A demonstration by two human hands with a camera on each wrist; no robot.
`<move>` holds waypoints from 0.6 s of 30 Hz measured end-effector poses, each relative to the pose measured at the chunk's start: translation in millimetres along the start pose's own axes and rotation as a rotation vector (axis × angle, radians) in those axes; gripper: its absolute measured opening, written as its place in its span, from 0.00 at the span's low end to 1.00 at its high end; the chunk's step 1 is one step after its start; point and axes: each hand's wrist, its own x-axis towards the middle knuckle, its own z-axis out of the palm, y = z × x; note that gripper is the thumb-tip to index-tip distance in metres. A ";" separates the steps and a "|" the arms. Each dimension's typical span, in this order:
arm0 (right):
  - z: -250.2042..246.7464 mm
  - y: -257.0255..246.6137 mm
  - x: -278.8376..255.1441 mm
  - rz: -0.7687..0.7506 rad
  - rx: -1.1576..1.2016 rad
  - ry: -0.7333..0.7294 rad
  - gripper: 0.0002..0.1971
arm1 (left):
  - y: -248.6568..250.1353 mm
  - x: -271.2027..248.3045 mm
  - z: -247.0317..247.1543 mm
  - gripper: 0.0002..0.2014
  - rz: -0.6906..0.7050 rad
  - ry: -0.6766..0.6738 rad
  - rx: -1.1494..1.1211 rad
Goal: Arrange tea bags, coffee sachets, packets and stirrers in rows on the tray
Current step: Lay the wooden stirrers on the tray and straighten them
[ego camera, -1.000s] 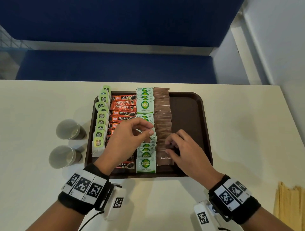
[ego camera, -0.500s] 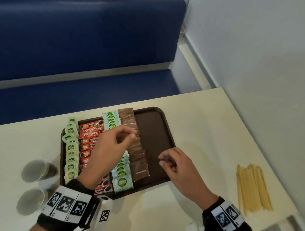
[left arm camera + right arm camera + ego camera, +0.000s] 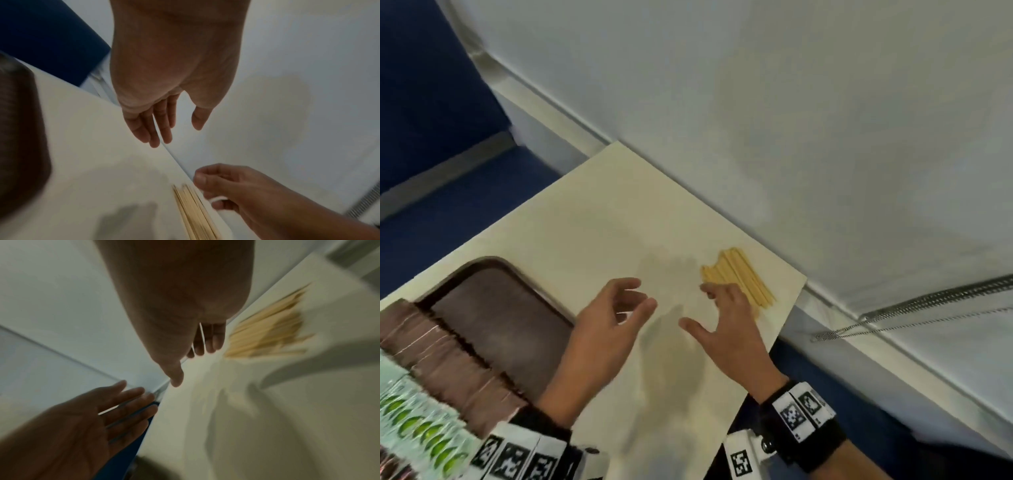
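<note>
Wooden stirrers (image 3: 739, 280) lying in a loose bundle on the cream table (image 3: 599, 219), near its far right edge and well apart from the brown tray (image 3: 493, 294). Right hand (image 3: 726, 329) over the near end of the bundle, fingers spread and relaxed, thumb out to the side, fingertips (image 3: 710, 291) at the stick ends; contact too blurred to judge, nothing gripped. Left hand (image 3: 606, 325) above bare tabletop between tray and stirrers, fingers loosely curved, thumb apart, holding nothing. Same loose, empty pose in the left wrist view, palm (image 3: 164, 65) above the table edge. On the tray, a row of brown sachets (image 3: 445, 363) overlapping like tiles, right of a row of pale green packets (image 3: 421, 425) with round green marks; print on both smeared by motion, not readable. Black wristbands with white square-code tags on both wrists (image 3: 803, 411). Blue bench seat (image 3: 441, 209) beyond the table, pale wall (image 3: 791, 120) to the right.
</note>
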 end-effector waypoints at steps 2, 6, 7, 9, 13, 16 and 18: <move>-17.1 31.4 16.7 0.123 -0.124 0.123 0.51 | 4.9 8.8 42.4 0.21 -0.009 -0.081 0.020; -34.6 71.2 56.2 0.304 -0.241 0.127 0.71 | 13.2 31.2 116.0 0.33 -0.111 -0.177 -0.002; -34.3 75.1 63.3 0.307 -0.248 0.112 0.73 | 16.5 36.0 128.1 0.34 -0.147 -0.172 -0.032; -32.4 78.7 74.1 0.306 -0.257 0.074 0.75 | 18.9 46.9 147.3 0.30 -0.203 -0.139 -0.080; -27.7 79.8 83.4 0.265 -0.350 0.034 0.78 | 18.6 63.7 167.0 0.09 -0.290 -0.036 -0.141; -25.6 79.3 81.1 0.208 -0.417 0.039 0.66 | 22.7 66.7 173.8 0.19 -0.299 -0.009 -0.148; -26.0 77.2 78.1 0.163 -0.457 0.022 0.53 | 25.6 67.5 176.6 0.30 -0.308 0.003 -0.127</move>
